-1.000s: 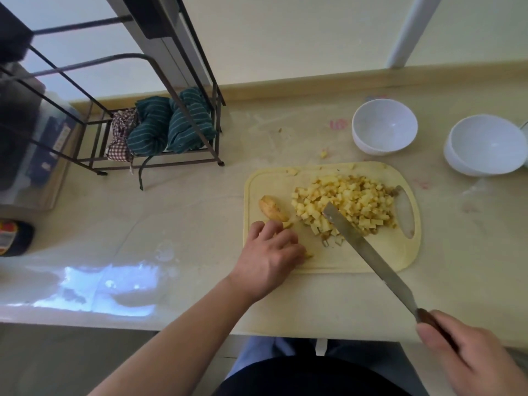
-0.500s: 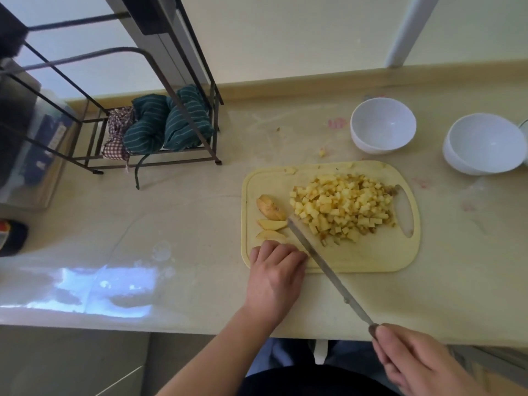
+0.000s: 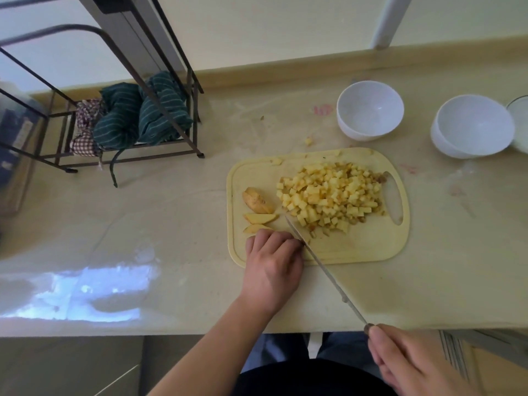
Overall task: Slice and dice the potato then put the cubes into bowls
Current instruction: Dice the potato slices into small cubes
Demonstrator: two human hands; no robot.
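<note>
Pale yellow cutting board (image 3: 357, 247) bearing a heap of yellow potato cubes (image 3: 328, 192), some edged brown with skin; tan-skinned potato end piece (image 3: 255, 200) with pale yellow slices (image 3: 260, 218) beside it; two plain white bowls (image 3: 370, 110) (image 3: 471, 125); beige countertop (image 3: 171, 212) with faint pink marks; dark green cloths (image 3: 137, 115) with thin white stripes; red-and-white checked cloth (image 3: 84, 144); dark brown wire rack (image 3: 128, 155); silver knife (image 3: 323, 267)

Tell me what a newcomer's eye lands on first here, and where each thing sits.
The heap of potato cubes on the right half of the cutting board draws the eye first. Next comes the knife, gripped by the right hand, its blade slanting beside the left hand at the board's near left corner. Behind the board stand two empty white bowls.
</note>
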